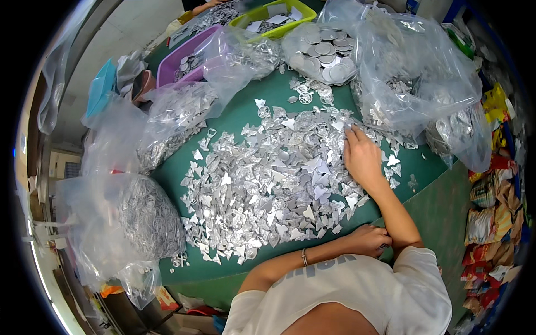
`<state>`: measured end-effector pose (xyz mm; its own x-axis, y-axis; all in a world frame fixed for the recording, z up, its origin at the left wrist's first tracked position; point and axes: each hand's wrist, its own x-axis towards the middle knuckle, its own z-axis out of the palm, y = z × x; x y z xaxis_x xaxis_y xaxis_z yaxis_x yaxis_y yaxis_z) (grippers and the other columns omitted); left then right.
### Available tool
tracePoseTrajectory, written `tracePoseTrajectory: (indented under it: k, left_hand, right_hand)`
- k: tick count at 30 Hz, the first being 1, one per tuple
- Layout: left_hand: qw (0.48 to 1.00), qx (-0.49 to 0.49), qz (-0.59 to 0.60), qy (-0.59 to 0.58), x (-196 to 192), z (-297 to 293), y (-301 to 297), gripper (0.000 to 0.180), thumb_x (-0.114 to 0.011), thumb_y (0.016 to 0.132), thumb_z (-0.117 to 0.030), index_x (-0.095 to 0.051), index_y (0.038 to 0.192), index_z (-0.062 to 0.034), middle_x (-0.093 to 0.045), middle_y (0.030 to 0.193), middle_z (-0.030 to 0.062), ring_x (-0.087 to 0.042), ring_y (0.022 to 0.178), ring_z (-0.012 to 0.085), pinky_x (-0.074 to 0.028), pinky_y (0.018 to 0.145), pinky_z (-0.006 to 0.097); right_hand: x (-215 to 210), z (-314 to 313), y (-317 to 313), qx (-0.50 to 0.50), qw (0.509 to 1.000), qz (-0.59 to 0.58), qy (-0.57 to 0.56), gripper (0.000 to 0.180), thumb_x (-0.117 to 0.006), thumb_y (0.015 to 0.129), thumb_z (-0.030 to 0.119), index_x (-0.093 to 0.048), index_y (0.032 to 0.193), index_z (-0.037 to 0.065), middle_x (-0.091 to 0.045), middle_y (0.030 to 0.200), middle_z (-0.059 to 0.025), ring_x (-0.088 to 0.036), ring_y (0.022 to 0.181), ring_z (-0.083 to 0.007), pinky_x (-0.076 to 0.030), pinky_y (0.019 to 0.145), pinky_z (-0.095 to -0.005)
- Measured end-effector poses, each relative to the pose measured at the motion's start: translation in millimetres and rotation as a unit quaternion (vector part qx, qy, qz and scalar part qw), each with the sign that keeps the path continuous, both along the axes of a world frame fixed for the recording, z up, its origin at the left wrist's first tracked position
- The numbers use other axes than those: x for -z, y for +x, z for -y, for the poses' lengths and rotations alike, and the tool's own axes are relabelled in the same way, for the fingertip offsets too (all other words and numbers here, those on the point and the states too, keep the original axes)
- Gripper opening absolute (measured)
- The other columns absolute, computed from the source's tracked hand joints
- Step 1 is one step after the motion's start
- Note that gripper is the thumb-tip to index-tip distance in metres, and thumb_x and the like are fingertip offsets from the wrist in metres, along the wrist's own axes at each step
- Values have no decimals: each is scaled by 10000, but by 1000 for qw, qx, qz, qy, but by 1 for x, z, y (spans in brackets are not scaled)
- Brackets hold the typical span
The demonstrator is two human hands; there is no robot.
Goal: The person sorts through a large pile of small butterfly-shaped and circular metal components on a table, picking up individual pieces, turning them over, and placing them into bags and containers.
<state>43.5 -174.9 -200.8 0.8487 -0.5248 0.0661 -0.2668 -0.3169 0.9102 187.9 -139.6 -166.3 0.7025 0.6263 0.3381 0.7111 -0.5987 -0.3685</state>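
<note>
A wide pile of small flat silver metal pieces, many with cut-out or pointed shapes, spreads over the green table. On the pile's right side lies my right hand, its fingers stretched out and touching the pieces; the thumb is hidden. My left hand rests by the near table edge, beside my right forearm. Its fingers are curled in, and the palm is out of sight. Round metal discs and rings lie just beyond the pile.
Clear plastic bags of metal pieces stand at the left, at the back left and at the right. A bag of discs, a purple bin and a lime-green bin line the back. Another person's hand shows beyond.
</note>
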Motion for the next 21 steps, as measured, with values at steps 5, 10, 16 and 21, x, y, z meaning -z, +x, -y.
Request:
tracePoseTrajectory:
  k: [5,10,16,21]
  left_hand:
    - [998,50,-17,45,1,2,2,238,-587,631,-81,-628,864,-77,-610,905,96,-602,790,281,-488,677,392]
    - [999,35,22,-18,30,14,-8,273,-587,614,-81,-642,881,-94,-620,881,99,-604,799,272,-491,679,386]
    - [996,46,-46,55,14,6,-4,267,-582,607,-79,-643,866,-101,-609,941,95,-594,838,267,-490,689,380]
    - [999,4,-7,42,17,8,-8,186,-583,634,-114,-632,813,-110,-568,867,108,-595,763,296,-489,647,408]
  right_hand:
    - [-5,-3,-19,-48,998,-34,-14,365,-555,723,50,-535,1085,2,-507,1142,-241,-620,682,-333,-508,549,-402]
    - [-6,2,-42,-119,989,-87,-6,358,-562,682,45,-570,1040,53,-463,1222,-217,-613,651,-310,-494,529,-386]
    - [-15,21,-42,-207,960,-185,35,228,-540,691,22,-614,900,73,-537,1174,-99,-620,701,-267,-494,580,-353]
    - [-18,17,-6,-25,972,-159,169,198,-523,738,-1,-621,890,78,-594,905,-89,-592,744,-287,-469,642,-351]
